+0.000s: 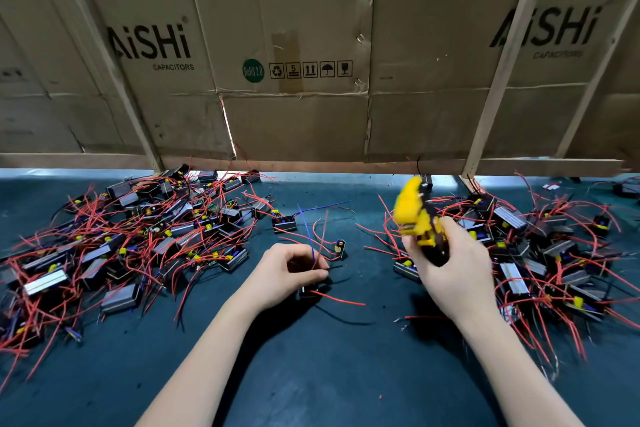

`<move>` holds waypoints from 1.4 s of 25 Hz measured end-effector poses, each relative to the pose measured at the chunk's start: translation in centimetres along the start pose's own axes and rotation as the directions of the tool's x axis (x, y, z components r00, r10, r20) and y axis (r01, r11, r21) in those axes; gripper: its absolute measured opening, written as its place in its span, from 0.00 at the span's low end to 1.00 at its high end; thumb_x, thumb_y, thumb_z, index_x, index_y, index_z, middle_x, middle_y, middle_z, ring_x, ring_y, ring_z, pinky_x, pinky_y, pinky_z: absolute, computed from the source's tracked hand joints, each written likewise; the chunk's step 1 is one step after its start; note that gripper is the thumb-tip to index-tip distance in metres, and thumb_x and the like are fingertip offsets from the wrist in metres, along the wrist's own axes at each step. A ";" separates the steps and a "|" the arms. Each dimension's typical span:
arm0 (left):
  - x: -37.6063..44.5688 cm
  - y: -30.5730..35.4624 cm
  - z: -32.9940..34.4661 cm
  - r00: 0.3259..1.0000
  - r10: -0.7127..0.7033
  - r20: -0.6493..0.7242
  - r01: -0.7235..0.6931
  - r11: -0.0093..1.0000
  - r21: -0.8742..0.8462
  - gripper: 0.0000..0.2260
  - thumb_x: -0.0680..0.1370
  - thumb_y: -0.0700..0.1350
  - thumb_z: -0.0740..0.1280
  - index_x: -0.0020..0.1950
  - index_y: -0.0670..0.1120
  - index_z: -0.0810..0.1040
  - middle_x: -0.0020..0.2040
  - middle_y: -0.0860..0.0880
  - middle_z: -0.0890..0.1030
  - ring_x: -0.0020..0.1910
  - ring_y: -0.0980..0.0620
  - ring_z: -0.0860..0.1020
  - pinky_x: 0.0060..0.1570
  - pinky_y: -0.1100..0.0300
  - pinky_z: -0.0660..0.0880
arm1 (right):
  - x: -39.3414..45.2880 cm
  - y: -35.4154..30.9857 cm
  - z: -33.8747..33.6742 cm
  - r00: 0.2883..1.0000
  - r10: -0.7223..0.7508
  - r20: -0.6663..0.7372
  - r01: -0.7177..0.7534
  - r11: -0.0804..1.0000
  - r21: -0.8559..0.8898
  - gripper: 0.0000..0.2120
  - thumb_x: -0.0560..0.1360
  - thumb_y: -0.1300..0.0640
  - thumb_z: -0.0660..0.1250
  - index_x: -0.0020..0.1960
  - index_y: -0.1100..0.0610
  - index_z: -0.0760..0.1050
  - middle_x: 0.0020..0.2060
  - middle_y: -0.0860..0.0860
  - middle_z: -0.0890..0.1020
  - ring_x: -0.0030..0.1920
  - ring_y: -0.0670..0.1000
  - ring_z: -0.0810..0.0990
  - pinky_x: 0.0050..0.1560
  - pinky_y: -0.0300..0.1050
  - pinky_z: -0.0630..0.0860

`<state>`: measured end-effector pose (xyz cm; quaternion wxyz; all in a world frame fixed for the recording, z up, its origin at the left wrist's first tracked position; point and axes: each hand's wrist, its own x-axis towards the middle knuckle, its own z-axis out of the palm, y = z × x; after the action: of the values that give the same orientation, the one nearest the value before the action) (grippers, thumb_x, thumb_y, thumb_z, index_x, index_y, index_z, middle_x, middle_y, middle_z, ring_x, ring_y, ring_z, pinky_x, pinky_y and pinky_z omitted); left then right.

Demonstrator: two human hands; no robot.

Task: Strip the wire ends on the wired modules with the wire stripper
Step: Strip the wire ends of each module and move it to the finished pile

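A: What lies nearest on your dark bench mat [311, 374]?

B: Your left hand [287, 274] pinches a module [309, 290] with its wires; your right hand [450, 274] grips the yellow wire stripper [414, 210].

A: Beyond?

B: Module piles left [131, 239] and right [540, 246], then a cardboard wall [311, 28].

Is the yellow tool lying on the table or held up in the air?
Held up. The right hand grips the yellow wire stripper above the dark table.
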<state>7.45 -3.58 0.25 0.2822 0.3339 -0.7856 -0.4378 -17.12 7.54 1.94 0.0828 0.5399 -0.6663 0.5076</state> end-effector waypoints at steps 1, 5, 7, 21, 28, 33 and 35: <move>0.0 0.1 0.2 1.000 0.002 -0.003 -0.002 0.999 -0.043 0.02 0.74 0.40 0.74 0.44 0.44 0.82 0.37 0.48 0.83 0.36 0.55 0.79 0.42 0.60 0.76 | 0.1 0.6 -0.1 0.993 -0.113 -0.039 0.098 0.957 -0.274 0.15 0.68 0.43 0.73 0.41 0.53 0.74 0.32 0.49 0.76 0.36 0.57 0.75 0.39 0.50 0.66; 0.1 0.6 0.6 0.998 0.033 -0.056 -0.045 0.975 -0.219 0.03 0.73 0.40 0.75 0.42 0.42 0.81 0.39 0.49 0.82 0.38 0.54 0.78 0.43 0.65 0.75 | -0.2 0.7 0.2 0.993 -0.110 0.032 0.106 0.778 -0.619 0.25 0.58 0.41 0.72 0.42 0.62 0.77 0.35 0.58 0.77 0.40 0.61 0.76 0.43 0.53 0.67; 0.0 1.0 0.7 0.997 0.036 -0.071 -0.056 0.948 -0.312 0.05 0.70 0.42 0.77 0.41 0.44 0.82 0.40 0.49 0.82 0.39 0.55 0.79 0.44 0.66 0.75 | -0.3 0.7 0.4 0.993 -0.116 0.031 0.108 0.751 -0.651 0.26 0.57 0.42 0.77 0.41 0.62 0.76 0.35 0.59 0.77 0.39 0.61 0.75 0.43 0.53 0.67; 0.1 1.3 1.1 0.998 -0.027 -0.051 0.009 0.943 -0.333 0.05 0.78 0.40 0.68 0.47 0.40 0.83 0.46 0.48 0.85 0.45 0.55 0.81 0.48 0.66 0.75 | -0.8 -0.3 1.6 0.993 -0.115 0.025 0.104 0.758 -0.644 0.26 0.57 0.41 0.78 0.40 0.61 0.75 0.35 0.58 0.76 0.39 0.61 0.75 0.43 0.53 0.66; -0.1 0.8 0.1 1.000 -0.004 -0.004 0.002 0.945 -0.328 0.07 0.72 0.37 0.75 0.48 0.43 0.82 0.46 0.48 0.84 0.42 0.55 0.80 0.40 0.64 0.76 | -0.6 0.1 1.2 0.999 -0.045 0.019 0.047 0.766 -0.641 0.26 0.57 0.43 0.79 0.41 0.62 0.76 0.35 0.59 0.77 0.39 0.61 0.76 0.44 0.53 0.67; 0.0 0.9 0.9 0.995 -0.036 -0.095 0.030 0.998 -0.062 0.06 0.74 0.37 0.73 0.40 0.44 0.80 0.34 0.54 0.81 0.32 0.57 0.76 0.39 0.61 0.73 | -0.6 0.1 1.1 0.999 -0.028 0.037 0.045 0.779 -0.626 0.27 0.55 0.44 0.80 0.42 0.63 0.77 0.36 0.60 0.78 0.40 0.62 0.76 0.44 0.54 0.69; -0.2 1.0 1.0 0.975 0.019 -0.222 -0.004 0.998 0.064 0.11 0.74 0.43 0.74 0.33 0.48 0.77 0.28 0.54 0.76 0.28 0.57 0.72 0.35 0.61 0.69 | -0.6 0.1 1.1 0.999 -0.028 0.040 0.047 0.779 -0.625 0.26 0.55 0.45 0.80 0.41 0.62 0.77 0.35 0.60 0.78 0.40 0.62 0.76 0.44 0.54 0.69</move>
<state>6.52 -2.56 0.63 0.3602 0.3850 -0.7644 -0.3711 -16.48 7.08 1.01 0.2579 0.5020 -0.7873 0.2484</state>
